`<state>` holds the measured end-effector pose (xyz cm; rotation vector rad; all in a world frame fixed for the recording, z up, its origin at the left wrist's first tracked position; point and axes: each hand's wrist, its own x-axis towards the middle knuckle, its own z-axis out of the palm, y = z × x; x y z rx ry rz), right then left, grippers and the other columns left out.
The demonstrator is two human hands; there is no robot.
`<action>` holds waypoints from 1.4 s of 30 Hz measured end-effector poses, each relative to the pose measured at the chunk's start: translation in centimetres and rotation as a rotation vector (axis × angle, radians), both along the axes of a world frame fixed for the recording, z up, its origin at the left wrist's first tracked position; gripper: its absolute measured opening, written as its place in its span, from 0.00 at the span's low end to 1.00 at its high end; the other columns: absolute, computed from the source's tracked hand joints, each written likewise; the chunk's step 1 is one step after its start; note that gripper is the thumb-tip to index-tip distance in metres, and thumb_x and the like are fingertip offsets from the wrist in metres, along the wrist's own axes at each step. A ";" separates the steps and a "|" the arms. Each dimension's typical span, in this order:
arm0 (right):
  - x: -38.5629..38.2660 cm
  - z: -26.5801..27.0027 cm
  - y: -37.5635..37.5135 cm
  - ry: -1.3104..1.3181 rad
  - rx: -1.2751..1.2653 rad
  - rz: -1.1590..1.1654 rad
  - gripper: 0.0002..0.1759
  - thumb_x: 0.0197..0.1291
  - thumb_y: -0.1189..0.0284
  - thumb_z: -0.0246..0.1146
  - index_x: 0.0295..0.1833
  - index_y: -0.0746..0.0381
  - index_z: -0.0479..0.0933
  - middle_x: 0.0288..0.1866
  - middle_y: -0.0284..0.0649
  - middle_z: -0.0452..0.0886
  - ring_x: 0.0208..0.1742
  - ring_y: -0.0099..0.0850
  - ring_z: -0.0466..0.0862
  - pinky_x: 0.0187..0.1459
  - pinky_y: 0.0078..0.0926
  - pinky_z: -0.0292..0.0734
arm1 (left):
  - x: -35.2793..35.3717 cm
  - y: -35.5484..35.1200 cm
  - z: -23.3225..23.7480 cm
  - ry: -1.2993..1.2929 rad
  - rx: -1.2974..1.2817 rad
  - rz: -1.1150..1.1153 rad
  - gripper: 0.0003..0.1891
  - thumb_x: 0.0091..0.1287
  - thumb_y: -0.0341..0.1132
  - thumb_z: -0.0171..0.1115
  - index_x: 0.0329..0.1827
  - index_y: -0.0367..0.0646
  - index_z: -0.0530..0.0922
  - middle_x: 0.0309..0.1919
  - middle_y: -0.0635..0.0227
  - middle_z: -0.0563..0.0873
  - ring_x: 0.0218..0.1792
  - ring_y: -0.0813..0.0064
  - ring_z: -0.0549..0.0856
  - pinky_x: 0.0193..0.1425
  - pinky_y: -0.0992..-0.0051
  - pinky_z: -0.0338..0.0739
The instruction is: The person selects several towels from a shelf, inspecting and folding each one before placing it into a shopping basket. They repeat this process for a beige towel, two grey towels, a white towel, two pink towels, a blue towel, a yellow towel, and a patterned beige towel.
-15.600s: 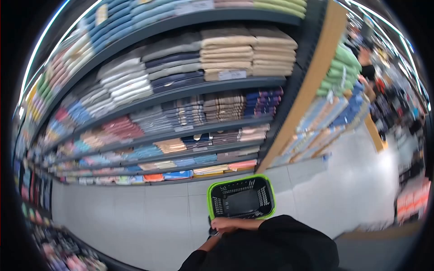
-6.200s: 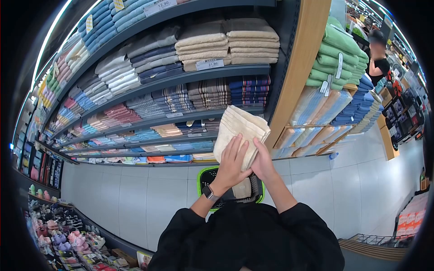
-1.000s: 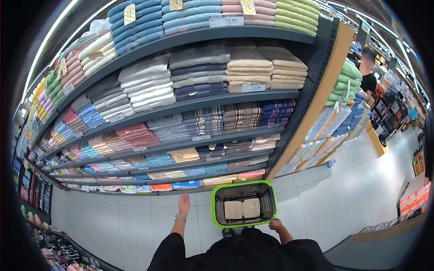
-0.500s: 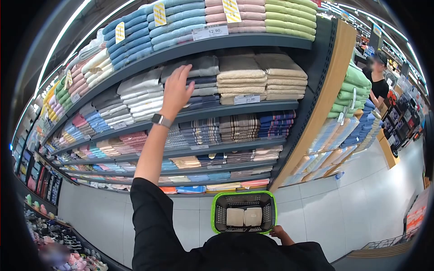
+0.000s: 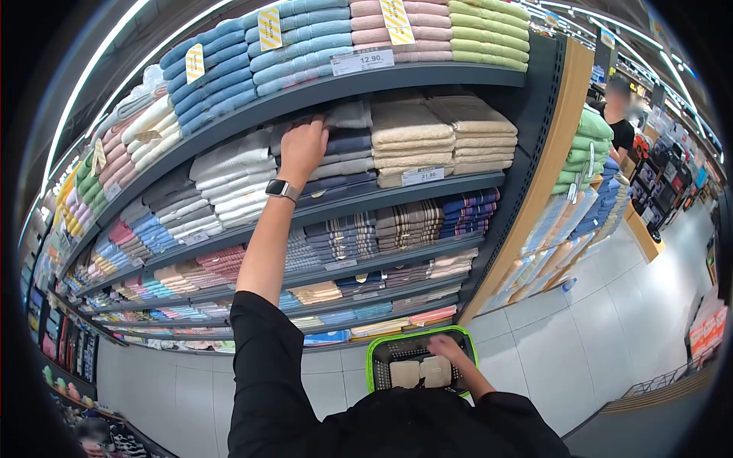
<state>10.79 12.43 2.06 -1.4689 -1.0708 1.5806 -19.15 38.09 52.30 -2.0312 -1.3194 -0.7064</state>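
Note:
My left hand (image 5: 305,146), wearing a smartwatch, reaches into the upper shelf with its fingers closed on a folded grey towel (image 5: 350,114) at the top of a grey and navy stack. The fingertips are partly hidden. White towels (image 5: 229,172) are stacked to its left, beige towels (image 5: 412,137) to its right. Lower down, my right hand (image 5: 444,347) is over the black shopping basket (image 5: 372,359) with a green rim. Motion smears its fingers. Two folded beige bundles (image 5: 420,372) lie in the basket.
Above my left hand runs a shelf edge (image 5: 305,85) with blue, pink and green towels. A wooden end panel (image 5: 534,175) closes the rack on the right. Beyond it are more towels and a person in black (image 5: 617,122). Pale floor tiles (image 5: 550,343) lie below.
My left hand has come down onto the grey towel and its fingers have closed. My right hand has moved from the basket's right rim to above its inside.

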 end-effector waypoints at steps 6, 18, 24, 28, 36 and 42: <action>-8.3 20.2 6.5 0.356 0.375 0.188 0.18 0.66 0.70 0.47 0.57 0.68 0.66 0.51 0.46 0.77 0.52 0.33 0.78 0.55 0.29 0.73 | 0.5 -4.0 1.1 -0.209 0.422 -0.363 0.14 0.56 0.28 0.57 0.46 0.42 0.75 0.38 0.62 0.81 0.41 0.63 0.80 0.45 0.68 0.70; -11.4 26.9 6.6 1.225 0.239 -0.013 0.27 0.65 0.58 0.46 0.64 0.61 0.60 0.61 0.44 0.69 0.59 0.39 0.72 0.58 0.35 0.71 | 2.5 -21.0 -13.8 -0.067 0.048 -0.674 0.19 0.44 0.24 0.57 0.44 0.39 0.77 0.42 0.62 0.83 0.43 0.67 0.82 0.43 0.70 0.74; -10.4 22.1 4.4 1.313 0.076 -0.093 0.25 0.64 0.55 0.47 0.60 0.58 0.65 0.56 0.41 0.72 0.55 0.38 0.74 0.55 0.37 0.72 | 3.3 -23.1 -18.1 -0.216 -0.220 -0.640 0.23 0.40 0.26 0.61 0.45 0.37 0.76 0.46 0.62 0.81 0.45 0.66 0.80 0.45 0.70 0.73; -9.3 23.0 3.5 0.920 0.185 -0.144 0.25 0.64 0.54 0.46 0.59 0.60 0.66 0.54 0.41 0.73 0.53 0.37 0.75 0.53 0.36 0.73 | 4.4 -23.7 -19.3 -0.239 -0.318 -0.646 0.25 0.40 0.27 0.62 0.47 0.37 0.76 0.47 0.62 0.80 0.45 0.65 0.80 0.45 0.70 0.72; -7.3 22.5 1.3 0.862 0.138 -0.258 0.26 0.64 0.53 0.47 0.59 0.61 0.65 0.54 0.41 0.73 0.54 0.37 0.75 0.53 0.36 0.73 | 9.1 -26.0 -21.9 -0.298 -0.525 -0.718 0.25 0.48 0.32 0.64 0.51 0.37 0.73 0.52 0.60 0.75 0.51 0.62 0.75 0.51 0.68 0.69; -5.4 22.2 -0.5 0.808 0.083 -0.323 0.27 0.64 0.53 0.47 0.59 0.62 0.65 0.54 0.41 0.73 0.54 0.37 0.75 0.53 0.36 0.73 | 6.5 -24.2 -24.3 -0.963 -0.638 -0.525 0.26 0.56 0.35 0.62 0.58 0.39 0.69 0.55 0.59 0.73 0.55 0.63 0.73 0.58 0.68 0.68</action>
